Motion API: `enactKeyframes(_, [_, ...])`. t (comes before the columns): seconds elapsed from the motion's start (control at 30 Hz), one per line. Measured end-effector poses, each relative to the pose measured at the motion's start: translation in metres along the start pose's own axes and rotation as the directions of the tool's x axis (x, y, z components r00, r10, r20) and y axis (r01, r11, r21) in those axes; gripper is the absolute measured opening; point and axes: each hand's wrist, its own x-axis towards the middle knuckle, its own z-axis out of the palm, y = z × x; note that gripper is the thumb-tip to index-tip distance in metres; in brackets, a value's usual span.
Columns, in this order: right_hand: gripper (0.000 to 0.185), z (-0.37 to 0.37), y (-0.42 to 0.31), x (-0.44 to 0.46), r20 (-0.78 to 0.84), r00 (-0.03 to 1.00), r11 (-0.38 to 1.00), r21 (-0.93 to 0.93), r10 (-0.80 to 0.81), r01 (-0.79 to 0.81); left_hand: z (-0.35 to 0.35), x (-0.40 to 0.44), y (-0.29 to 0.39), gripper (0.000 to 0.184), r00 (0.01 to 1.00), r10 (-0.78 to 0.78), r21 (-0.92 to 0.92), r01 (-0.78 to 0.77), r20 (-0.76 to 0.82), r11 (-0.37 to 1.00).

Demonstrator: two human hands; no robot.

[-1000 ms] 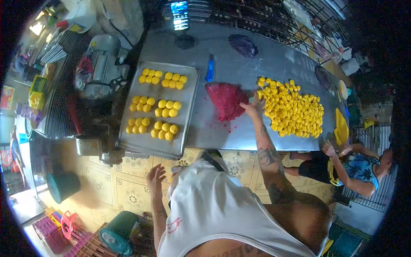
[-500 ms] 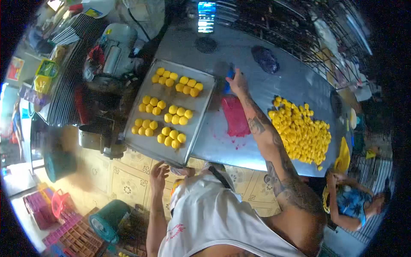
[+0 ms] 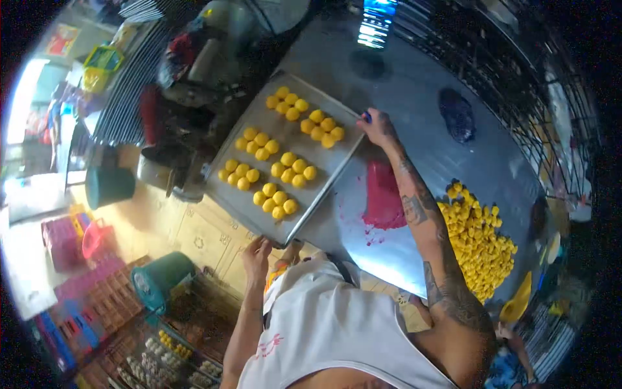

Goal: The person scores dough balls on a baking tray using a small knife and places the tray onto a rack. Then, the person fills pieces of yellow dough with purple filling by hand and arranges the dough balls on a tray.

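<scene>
1. Tray [image 3: 324, 170]: left end of the tabletop [image 3: 414, 78], near right corner at the tabletop's near edge. Carries six separate clusters of yellow balls [image 3: 287, 158].
2. Left hand [image 3: 256, 254]: at the tray's near rim, by the near right corner. Fingers curled; can't tell if clamped on the rim.
3. Right hand [image 3: 377, 127]: at the tray's far right corner, fingers closed around a blue item [image 3: 367, 117], mostly hidden. Contact with the rim unclear.
4. Pink mass [image 3: 383, 198]: on the tabletop between tray and right forearm, crumbs beside it.
5. Yellow pieces [image 3: 479, 246]: heaped toward the tabletop's right end, partly behind the right arm.
6. Lit screen [image 3: 377, 24]: at the tabletop's far edge. Dark purple item [image 3: 457, 115]: nearer the far edge, right of the screen.
7. Another person [image 3: 505, 369]: beyond the tabletop's right end, partly in view.
</scene>
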Motion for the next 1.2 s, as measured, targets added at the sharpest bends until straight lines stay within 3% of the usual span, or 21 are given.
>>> enactKeyframes(0.07, [0.034, 0.010, 0.014, 0.007, -0.122, 0.975, 0.979, -0.112, -0.185, 0.171, 0.001, 0.007, -0.012, 0.037, 0.999, 0.040, 0.082, -0.039, -0.016, 0.996])
enactKeyframes(0.13, [0.033, 0.009, 0.007, 0.008, -0.177, 0.929, 0.935, -0.202, -0.326, 0.290, -0.007, 0.009, -0.009, 0.040, 0.999, -0.040, 0.070, 0.038, 0.028, 0.997])
enactKeyframes(0.2, [0.033, -0.003, -0.008, 0.007, -0.075, 0.979, 0.950, -0.266, -0.191, 0.165, -0.013, 0.000, -0.001, 0.034, 0.980, -0.168, -0.220, 0.188, 0.110, 0.957])
enactKeyframes(0.27, [0.035, 0.001, 0.010, 0.022, -0.112, 0.967, 0.931, -0.315, -0.230, 0.185, -0.015, 0.004, 0.005, 0.031, 0.965, -0.211, -0.377, 0.256, 0.158, 0.890])
enactKeyframes(0.33, [0.037, -0.004, 0.002, 0.028, -0.022, 0.998, 0.990, -0.127, -0.064, 0.061, -0.018, 0.010, 0.008, 0.021, 0.856, -0.438, -0.626, 0.505, 0.276, 0.594])
enactKeyframes(0.4, [0.039, -0.019, -0.015, 0.023, 0.068, 0.998, 0.994, -0.111, -0.017, 0.024, -0.019, 0.007, 0.003, 0.019, 0.871, -0.399, -0.643, 0.485, 0.288, 0.593])
enactKeyframes(0.5, [0.036, -0.040, -0.029, 0.009, -0.026, 1.000, 0.985, -0.169, 0.014, -0.019, -0.026, 0.013, -0.014, 0.019, 0.891, -0.322, -0.654, 0.454, 0.320, 0.606])
enactKeyframes(0.57, [0.035, -0.076, -0.053, -0.021, 0.161, 0.983, 0.996, -0.037, 0.090, -0.085, -0.032, 0.029, -0.042, 0.026, 0.898, -0.193, -0.707, 0.432, 0.396, 0.559])
enactKeyframes(0.6, [0.033, -0.089, -0.075, -0.048, 0.135, 0.983, 0.992, -0.004, 0.125, -0.126, -0.038, 0.028, -0.040, 0.026, 0.895, -0.191, -0.709, 0.438, 0.404, 0.553])
enactKeyframes(0.67, [0.028, -0.098, -0.082, -0.099, 0.126, 0.977, 0.984, 0.016, 0.172, -0.176, -0.050, 0.027, -0.030, 0.037, 0.943, -0.323, -0.445, 0.256, -0.080, 0.858])
enactKeyframes(0.7, [0.026, -0.093, -0.070, -0.125, 0.146, 0.970, 0.980, 0.006, 0.195, -0.198, -0.061, 0.030, -0.032, 0.037, 0.942, -0.330, -0.442, 0.268, -0.069, 0.856])
enactKeyframes(0.77, [0.023, -0.070, -0.069, -0.188, 0.087, 0.978, 0.966, 0.159, 0.190, -0.202, -0.093, 0.055, -0.032, 0.044, 0.959, 0.019, -0.054, -0.035, -0.283, 0.998])
enactKeyframes(0.8, [0.024, -0.052, -0.036, -0.212, 0.103, 0.952, 0.957, -0.061, 0.288, -0.283, -0.106, 0.071, -0.033, 0.044, 0.965, 0.014, -0.048, -0.027, -0.262, 0.998])
enactKeyframes(0.87, [0.026, -0.019, -0.067, -0.258, 0.133, 0.782, 0.759, 0.191, 0.609, -0.623, -0.128, 0.107, -0.031, 0.038, 0.978, 0.127, 0.052, -0.120, -0.168, 0.991])
enactKeyframes(0.9, [0.026, -0.005, -0.078, -0.276, 0.120, 0.773, 0.752, 0.183, 0.623, -0.634, -0.136, 0.120, -0.033, 0.035, 0.976, 0.184, 0.090, -0.173, -0.120, 0.981])
enactKeyframes(1.0, [0.026, 0.036, -0.113, -0.305, -0.183, 0.842, 0.861, 0.146, 0.507, -0.487, -0.160, 0.147, -0.049, 0.033, 0.967, 0.240, 0.106, -0.249, 0.088, 0.963])
enactKeyframes(1.03, [0.027, 0.044, -0.129, -0.306, -0.234, 0.907, 0.937, 0.097, 0.350, -0.336, -0.165, 0.139, -0.037, 0.046, 0.845, 0.530, 0.386, -0.511, 0.066, 0.768])
enactKeyframes(1.07, [0.026, 0.052, -0.143, -0.309, -0.204, 0.934, 0.956, 0.070, 0.294, -0.285, -0.165, 0.124, -0.012, 0.061, 0.631, 0.763, 0.617, -0.659, 0.140, 0.431])
enactKeyframes(1.13, [0.026, 0.068, -0.169, -0.313, -0.141, 0.974, 0.984, 0.027, 0.178, -0.176, -0.155, 0.106, 0.028, 0.078, 0.558, 0.747, 0.511, -0.789, 0.363, 0.341])
enactKeyframes(1.17, [0.025, 0.084, -0.195, -0.313, 0.012, 0.943, 0.928, 0.176, 0.332, -0.328, -0.146, 0.113, 0.030, 0.078, 0.554, 0.743, 0.494, -0.798, 0.375, 0.346])
enactKeyframes(1.2, [0.024, 0.098, -0.220, -0.317, 0.187, 0.874, 0.823, 0.295, 0.448, -0.485, -0.137, 0.123, 0.032, 0.080, 0.436, 0.764, 0.394, -0.882, 0.476, 0.258])
